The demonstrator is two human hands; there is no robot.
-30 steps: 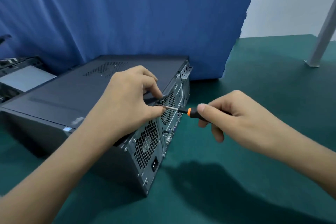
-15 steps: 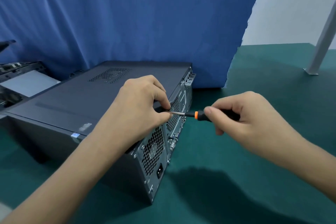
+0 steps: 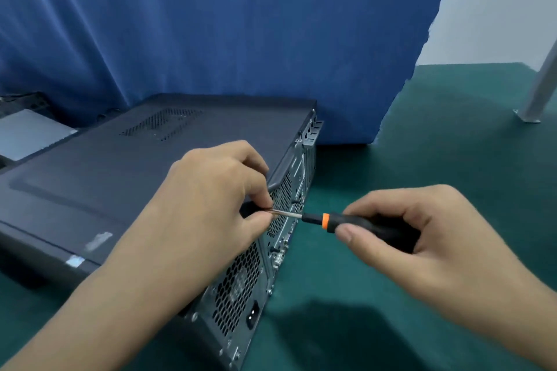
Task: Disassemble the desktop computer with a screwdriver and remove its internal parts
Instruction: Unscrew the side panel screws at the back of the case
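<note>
Far left, partly cut off by the frame edge: a second open chassis [image 3: 27, 132], not in play. Desktop computer [image 3: 126, 178] lies on its side on the green table [image 3: 422, 159], side panel up and in place, rear panel [image 3: 271, 244] with its vents and power socket facing right. Left hand [image 3: 211, 205] rests over the rear edge of the case; thumb and forefinger are closed around the bare shaft of the screwdriver [image 3: 346, 221] near its tip, steadying it. The tip itself and the screw are hidden under these fingers. Right hand [image 3: 422, 229] is wrapped around the black handle behind the orange collar, shaft roughly level and aimed at the upper rear edge. Step judged: freeing a rear screw that secures the side panel, so an early stage, with no internal parts exposed. Next move calls for keeping the bit seated square with inward pressure while turning the handle; a slip could round the screw head.
</note>
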